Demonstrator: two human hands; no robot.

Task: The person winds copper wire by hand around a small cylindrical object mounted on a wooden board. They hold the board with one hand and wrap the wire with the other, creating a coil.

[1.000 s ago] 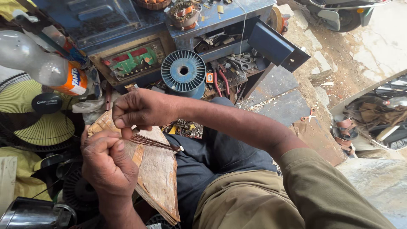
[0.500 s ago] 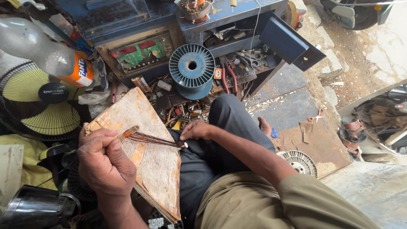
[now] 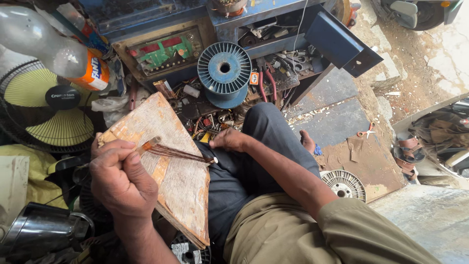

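While the left hand (image 3: 119,181) pinched one end of the copper wire bundle (image 3: 176,153) over the wooden board (image 3: 181,190), its strands ran rightward toward the right hand (image 3: 232,140), which lay loosely curled on the knee, holding nothing.

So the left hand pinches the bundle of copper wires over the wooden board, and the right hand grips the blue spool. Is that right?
Not quite. In the head view the right hand does not grip the blue spool, which sits apart by the workbench clutter. It rests on the person's knee, at the far end of the bundle of copper wires. The left hand does pinch the bundle over the wooden board.
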